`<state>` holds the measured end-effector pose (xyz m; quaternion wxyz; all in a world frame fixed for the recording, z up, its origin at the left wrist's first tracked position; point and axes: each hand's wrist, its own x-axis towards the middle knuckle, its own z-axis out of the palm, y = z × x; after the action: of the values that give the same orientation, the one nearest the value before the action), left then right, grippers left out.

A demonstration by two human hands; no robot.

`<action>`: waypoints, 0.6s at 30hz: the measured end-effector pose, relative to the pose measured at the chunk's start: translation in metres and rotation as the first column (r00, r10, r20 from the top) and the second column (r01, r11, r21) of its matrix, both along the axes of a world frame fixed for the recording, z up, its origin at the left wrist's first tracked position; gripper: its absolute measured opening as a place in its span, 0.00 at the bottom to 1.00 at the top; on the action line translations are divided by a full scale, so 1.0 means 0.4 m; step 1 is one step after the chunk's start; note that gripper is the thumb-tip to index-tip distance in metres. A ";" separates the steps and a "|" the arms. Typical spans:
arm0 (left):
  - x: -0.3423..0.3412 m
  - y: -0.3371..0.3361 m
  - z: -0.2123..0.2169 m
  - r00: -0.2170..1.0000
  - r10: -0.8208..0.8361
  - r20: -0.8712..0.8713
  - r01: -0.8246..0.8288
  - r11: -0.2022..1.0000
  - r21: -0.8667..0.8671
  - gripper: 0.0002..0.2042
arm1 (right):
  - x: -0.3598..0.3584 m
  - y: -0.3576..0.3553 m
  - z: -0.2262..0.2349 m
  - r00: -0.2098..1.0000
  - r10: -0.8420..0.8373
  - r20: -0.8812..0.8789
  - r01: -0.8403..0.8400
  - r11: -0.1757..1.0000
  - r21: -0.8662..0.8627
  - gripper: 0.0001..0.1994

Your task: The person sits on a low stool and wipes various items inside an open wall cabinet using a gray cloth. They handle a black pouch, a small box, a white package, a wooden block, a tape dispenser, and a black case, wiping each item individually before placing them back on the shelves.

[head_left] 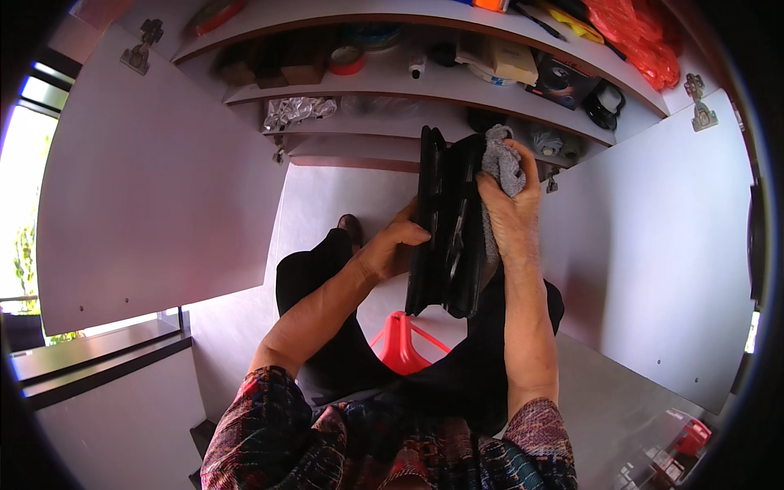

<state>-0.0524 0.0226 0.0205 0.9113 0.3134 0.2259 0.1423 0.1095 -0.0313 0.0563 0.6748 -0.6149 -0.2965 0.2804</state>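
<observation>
Between my hands, above my lap, is a black bag [437, 233] with a glossy surface, held on end with a gap along its middle. My left hand [390, 247] grips its left side, thumb on the near face and the other fingers hidden behind it. A bunched grey cloth [505, 167] is closed in my right hand [516, 216], pressed along the bag's right side. Whether those fingers also grip the bag cannot be seen. The inside of the bag is too dark to make out.
Cabinet shelves [376, 122] ahead hold tape rolls, boxes, crumpled foil [298, 113] and a red plastic bag [633, 37]. White doors stand open at left [163, 188] and right [661, 245]. A red plastic stool [400, 347] shows between my legs.
</observation>
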 end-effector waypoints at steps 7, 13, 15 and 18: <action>-0.006 0.012 -0.005 0.982 -0.059 0.180 0.094 0.976 -0.195 0.41 | 0.026 -0.012 -0.008 0.997 0.002 -0.078 -0.001 1.000 0.008 0.20; -0.019 0.022 -0.040 0.959 -0.032 0.283 0.126 0.938 -0.322 0.38 | 0.028 -0.018 0.011 0.978 0.002 -0.211 0.010 0.998 0.056 0.23; -0.023 0.023 -0.039 0.952 -0.009 0.305 0.123 0.927 -0.355 0.37 | 0.028 -0.019 0.012 0.969 -0.013 -0.247 0.030 0.998 0.062 0.23; -0.033 0.029 -0.059 0.933 0.013 0.359 0.137 0.911 -0.390 0.36 | 0.029 -0.023 0.017 0.963 -0.039 -0.267 0.050 0.998 0.033 0.25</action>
<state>-0.0655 0.0342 -0.0030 0.9862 0.0924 0.0728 0.1166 0.1211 -0.0406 0.0632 0.7267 -0.5648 -0.1947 0.3392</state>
